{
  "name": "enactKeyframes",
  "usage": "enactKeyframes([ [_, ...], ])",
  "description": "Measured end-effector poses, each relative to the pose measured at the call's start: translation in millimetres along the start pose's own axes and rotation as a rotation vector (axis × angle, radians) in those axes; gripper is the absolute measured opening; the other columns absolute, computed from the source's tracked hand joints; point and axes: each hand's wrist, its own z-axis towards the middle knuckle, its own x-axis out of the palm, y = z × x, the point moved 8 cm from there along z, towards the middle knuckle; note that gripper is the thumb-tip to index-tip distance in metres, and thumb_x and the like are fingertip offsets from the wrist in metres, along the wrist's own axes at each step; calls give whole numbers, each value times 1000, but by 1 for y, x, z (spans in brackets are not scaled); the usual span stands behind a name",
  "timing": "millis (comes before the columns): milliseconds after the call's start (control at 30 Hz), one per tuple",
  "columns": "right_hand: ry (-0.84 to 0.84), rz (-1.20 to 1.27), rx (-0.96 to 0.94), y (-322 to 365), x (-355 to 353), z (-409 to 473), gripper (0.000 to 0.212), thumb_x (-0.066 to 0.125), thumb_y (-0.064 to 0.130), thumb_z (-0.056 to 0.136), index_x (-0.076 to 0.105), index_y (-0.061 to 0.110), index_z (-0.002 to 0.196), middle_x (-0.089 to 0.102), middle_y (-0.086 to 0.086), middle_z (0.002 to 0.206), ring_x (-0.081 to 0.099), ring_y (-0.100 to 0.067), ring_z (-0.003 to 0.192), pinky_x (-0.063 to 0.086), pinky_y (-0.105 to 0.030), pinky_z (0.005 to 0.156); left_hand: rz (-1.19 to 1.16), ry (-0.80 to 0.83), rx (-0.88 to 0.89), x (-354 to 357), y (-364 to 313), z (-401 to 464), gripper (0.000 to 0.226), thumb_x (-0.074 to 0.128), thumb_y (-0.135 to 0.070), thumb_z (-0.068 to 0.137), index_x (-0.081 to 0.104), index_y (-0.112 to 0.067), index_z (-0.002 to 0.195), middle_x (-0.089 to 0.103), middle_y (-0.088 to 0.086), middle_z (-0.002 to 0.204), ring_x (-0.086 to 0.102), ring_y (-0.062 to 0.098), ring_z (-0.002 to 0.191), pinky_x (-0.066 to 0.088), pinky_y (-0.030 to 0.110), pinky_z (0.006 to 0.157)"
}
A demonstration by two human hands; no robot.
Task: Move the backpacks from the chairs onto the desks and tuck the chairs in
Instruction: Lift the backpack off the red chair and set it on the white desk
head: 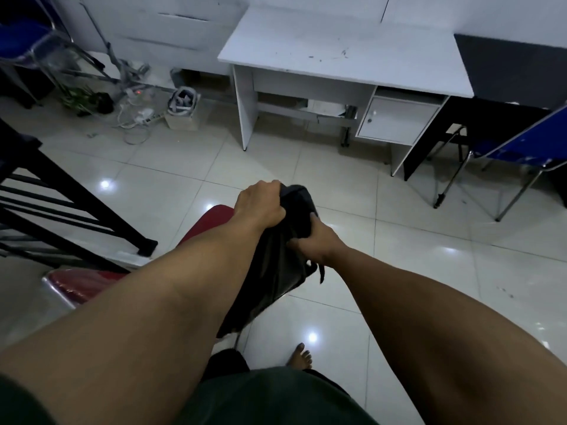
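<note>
My left hand [260, 204] grips the backpack's [276, 262] top, fingers curled tight; my right hand [316, 240] pinches its side. It hangs above the red chair [202, 231], desk [343, 53] far.

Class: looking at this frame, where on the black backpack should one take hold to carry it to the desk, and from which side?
Grip the black backpack at its bunched top, from above, as the left hand and right hand do; its limp body hangs down below.

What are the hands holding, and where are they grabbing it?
Both hold the black backpack: the left hand grips its top, the right hand its side lower down.
</note>
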Motion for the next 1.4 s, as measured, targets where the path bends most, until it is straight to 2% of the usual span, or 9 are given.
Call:
enactKeyframes([
  [200, -52, -95, -64, 0, -29, 6, 109, 63, 54, 62, 15, 27, 155, 37, -5, 149, 45, -28, 131, 46, -42, 102, -325, -113, -308, -14, -38, 24, 22, 61, -20, 75, 58, -16, 97, 60, 4, 90, 60, 28, 81, 49, 33, 67],
  [500, -425, -236, -175, -2, -131, 22, 88, 58, 58, 69, 24, 26, 144, 36, 1, 143, 49, -22, 120, 48, -42, 92, -861, -134, -611, -11, -105, 86, 12, 63, -25, 84, 59, -13, 86, 68, 11, 96, 63, 26, 76, 46, 28, 60],
  [600, -477, -272, -118, -7, -160, 45, 72, 60, 55, 77, 33, 22, 134, 49, -1, 128, 54, -22, 107, 45, -37, 78, -969, -137, -651, -2, -132, 117, 13, 62, -25, 85, 56, -13, 84, 69, 12, 96, 66, 26, 77, 52, 29, 64],
  [767, -647, -260, -73, 3, -219, 84, 9, 53, 27, 91, 53, 19, 94, 60, -4, 81, 60, -29, 74, 39, -32, 57, -1115, -135, -694, 1, -146, 165, 23, 62, -24, 79, 63, -9, 97, 70, 9, 95, 67, 26, 78, 49, 29, 62],
  [867, -705, -228, -52, 10, -241, 105, 8, 50, 20, 89, 56, 18, 85, 65, -8, 80, 60, -30, 71, 42, -33, 57, -1026, -130, -584, -5, -145, 197, 37, 56, -47, 81, 68, -13, 89, 69, 4, 87, 64, 26, 77, 49, 29, 65],
  [1000, -770, -210, -47, 5, -270, 125, 15, 50, 15, 88, 64, 18, 93, 69, -9, 86, 62, -32, 78, 47, -34, 62, -786, -380, -408, -38, -116, 236, 52, 36, -59, 77, 63, -16, 63, 59, -1, 63, 59, 26, 68, 37, 27, 55],
  [1133, -795, -151, -53, -1, -292, 144, 24, 52, 12, 88, 67, 22, 103, 71, -8, 92, 65, -30, 84, 53, -37, 70, -853, -362, -159, -38, -111, 289, 30, 40, -31, 80, 61, -17, 95, 61, 6, 99, 53, 27, 96, 42, 36, 80],
  [1267, -809, -127, -80, -16, -327, 164, 27, 53, 10, 90, 67, 25, 108, 72, -6, 93, 65, -28, 84, 55, -38, 73, -577, -91, -88, -6, -125, 335, 53, 50, -10, 78, 47, -24, 129, 45, 7, 134, 43, 29, 123, 37, 42, 104],
  [1400, -807, -141, -84, -41, -370, 185, 23, 54, 13, 93, 65, 24, 109, 70, -7, 93, 63, -29, 84, 54, -40, 72, -435, 81, 160, 22, -186, 367, 43, 50, -5, 85, 53, -23, 124, 51, 6, 132, 47, 29, 123, 40, 46, 104],
])
